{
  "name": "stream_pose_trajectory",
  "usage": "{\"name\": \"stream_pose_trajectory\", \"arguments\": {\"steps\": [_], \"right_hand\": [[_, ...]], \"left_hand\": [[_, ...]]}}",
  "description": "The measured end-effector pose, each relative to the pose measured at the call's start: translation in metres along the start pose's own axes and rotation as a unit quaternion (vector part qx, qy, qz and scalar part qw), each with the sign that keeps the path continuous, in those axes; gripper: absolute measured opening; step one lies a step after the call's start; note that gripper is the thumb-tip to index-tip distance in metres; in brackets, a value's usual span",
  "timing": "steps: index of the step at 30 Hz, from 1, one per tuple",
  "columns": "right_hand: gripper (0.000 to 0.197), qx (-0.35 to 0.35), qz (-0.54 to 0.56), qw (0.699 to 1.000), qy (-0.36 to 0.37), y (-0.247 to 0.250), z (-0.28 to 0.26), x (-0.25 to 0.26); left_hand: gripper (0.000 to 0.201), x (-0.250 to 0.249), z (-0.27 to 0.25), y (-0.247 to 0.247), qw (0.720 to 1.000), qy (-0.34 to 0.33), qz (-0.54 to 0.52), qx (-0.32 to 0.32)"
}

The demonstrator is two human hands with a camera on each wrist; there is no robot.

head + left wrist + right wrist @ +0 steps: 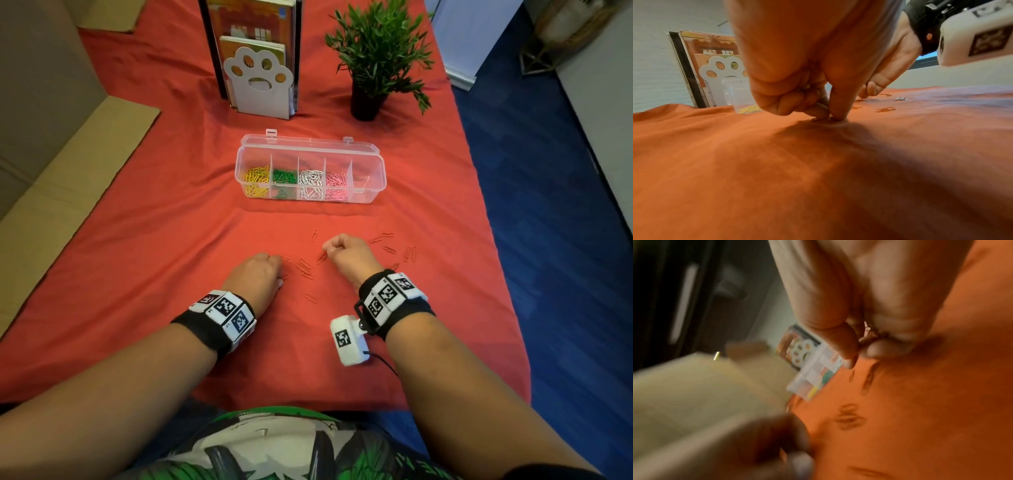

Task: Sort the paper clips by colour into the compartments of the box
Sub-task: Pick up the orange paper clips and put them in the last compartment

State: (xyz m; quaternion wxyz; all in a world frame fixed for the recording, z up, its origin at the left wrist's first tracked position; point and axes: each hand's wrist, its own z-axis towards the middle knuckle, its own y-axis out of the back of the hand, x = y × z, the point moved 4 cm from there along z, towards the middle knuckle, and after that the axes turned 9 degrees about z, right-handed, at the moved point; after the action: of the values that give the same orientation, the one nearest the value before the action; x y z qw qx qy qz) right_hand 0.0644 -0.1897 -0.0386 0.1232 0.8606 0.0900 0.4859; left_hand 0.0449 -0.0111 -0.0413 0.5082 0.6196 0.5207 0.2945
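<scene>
The clear compartment box (371,161) stands mid-table with yellow (257,180), green (284,178), white (311,183) and pink clips (336,185) in separate compartments. Its rightmost compartment is nearly bare. Several red paper clips (305,269) lie scattered on the red cloth in front of it. My left hand (279,274) is curled, its thumb and forefinger (835,112) pinching a red clip (829,118) against the cloth. To the right, my right hand (329,248) is curled around a few red clips (869,335) just above the cloth; that view is blurred.
A paw-shaped bookend (260,82) with books and a potted plant (373,58) stand behind the box. Cardboard (68,192) lies along the left side. The table's right edge drops to blue floor (548,240). More red clips (411,253) lie right of my right hand.
</scene>
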Motion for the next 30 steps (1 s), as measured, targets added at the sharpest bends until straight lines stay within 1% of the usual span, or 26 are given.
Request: {"name": "stream_pose_trajectory", "arguments": {"steps": [2,4,6,8,10,12,13,14,16,18,20,21,22,23,25,26,27,28,29,30], "right_hand": [[0.012,-0.021,-0.167,0.984,0.053,0.001,0.0,0.003],[0.017,-0.012,-0.267,0.959,0.098,-0.004,-0.003,0.002],[0.022,-0.003,-0.334,0.931,0.146,-0.012,-0.009,0.003],[0.021,-0.012,-0.391,0.9,0.193,-0.019,-0.015,0.006],[0.024,-0.018,-0.437,0.873,0.215,-0.023,-0.02,0.008],[0.027,-0.014,-0.462,0.86,0.218,-0.025,-0.023,0.009],[0.027,-0.009,-0.463,0.86,0.216,-0.026,-0.023,0.009],[0.027,-0.001,-0.452,0.867,0.208,-0.027,-0.022,0.01],[0.023,0.023,-0.404,0.895,0.187,-0.028,-0.018,0.01],[0.02,0.044,-0.371,0.911,0.174,-0.032,-0.017,0.01],[0.026,0.051,-0.378,0.906,0.182,-0.036,-0.019,0.008],[0.029,0.047,-0.39,0.899,0.194,-0.039,-0.021,0.007],[0.029,0.04,-0.407,0.888,0.208,-0.041,-0.024,0.007],[0.026,0.033,-0.425,0.877,0.222,-0.044,-0.026,0.007],[0.023,0.025,-0.454,0.859,0.237,-0.048,-0.031,0.008],[0.025,0.024,-0.462,0.854,0.239,-0.051,-0.033,0.008],[0.026,0.022,-0.466,0.851,0.239,-0.052,-0.034,0.008],[0.026,0.022,-0.464,0.854,0.235,-0.052,-0.032,0.008],[0.025,0.025,-0.451,0.863,0.226,-0.051,-0.03,0.007],[0.023,0.036,-0.422,0.883,0.202,-0.048,-0.025,0.006]], "left_hand": [[0.023,0.0,-0.001,0.001,1.0,0.001,-0.005,-0.016],[0.027,-0.002,-0.002,0.003,0.999,-0.001,-0.003,-0.035],[0.027,-0.003,-0.003,0.003,0.999,-0.007,-0.003,-0.046],[0.025,-0.004,-0.002,0.003,0.999,-0.011,-0.002,-0.048],[0.025,-0.006,-0.001,0.003,0.999,-0.012,0.015,-0.039],[0.025,-0.009,0.0,0.002,0.999,-0.009,0.039,-0.021],[0.025,-0.01,0.001,0.002,0.999,-0.009,0.041,-0.016],[0.025,-0.01,0.002,0.001,0.999,-0.013,0.03,-0.013],[0.019,-0.008,0.003,0.002,0.999,-0.01,-0.031,-0.017],[0.016,0.0,0.004,0.006,0.992,0.021,-0.119,-0.022],[0.015,0.007,0.005,0.012,0.977,0.065,-0.204,-0.005],[0.012,0.009,0.005,0.014,0.961,0.094,-0.26,0.013],[0.012,0.01,0.005,0.016,0.932,0.13,-0.337,0.031],[0.018,0.011,0.005,0.017,0.887,0.173,-0.425,0.045],[0.026,0.012,0.001,0.02,0.778,0.24,-0.577,0.057],[0.026,0.011,-0.001,0.022,0.732,0.253,-0.629,0.058],[0.026,0.01,-0.003,0.023,0.696,0.259,-0.667,0.06],[0.026,0.009,-0.004,0.026,0.674,0.26,-0.689,0.06],[0.026,0.008,-0.004,0.026,0.665,0.264,-0.696,0.056],[0.026,0.008,-0.002,0.025,0.667,0.268,-0.693,0.053]]}}
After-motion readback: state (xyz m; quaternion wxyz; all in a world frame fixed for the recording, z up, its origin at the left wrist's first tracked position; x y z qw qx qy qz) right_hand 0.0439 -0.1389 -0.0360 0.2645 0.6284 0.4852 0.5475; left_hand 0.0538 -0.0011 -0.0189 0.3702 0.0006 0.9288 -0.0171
